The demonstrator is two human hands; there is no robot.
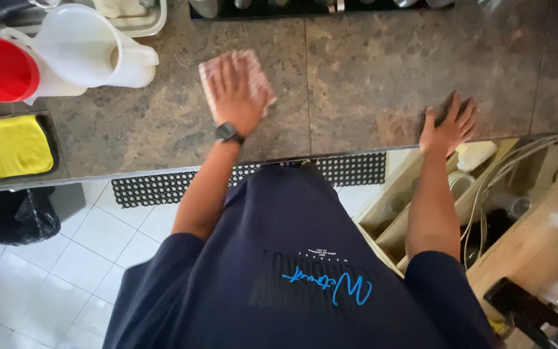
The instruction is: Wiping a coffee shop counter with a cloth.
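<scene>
Left hand (237,97) flat on pink cloth (235,76) | right hand (448,126) apart

Kitchen, working counter area.
Stone-look countertop (369,71); white plastic jugs (92,48) and red funnel (0,70) far left; black perforated rubber floor mat (163,187); white tiled floor (66,258); cups and cables on wooden shelves (460,194) right.

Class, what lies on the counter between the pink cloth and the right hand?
Nothing: bare stone counter, crossed by one joint line, in the head view.
</scene>
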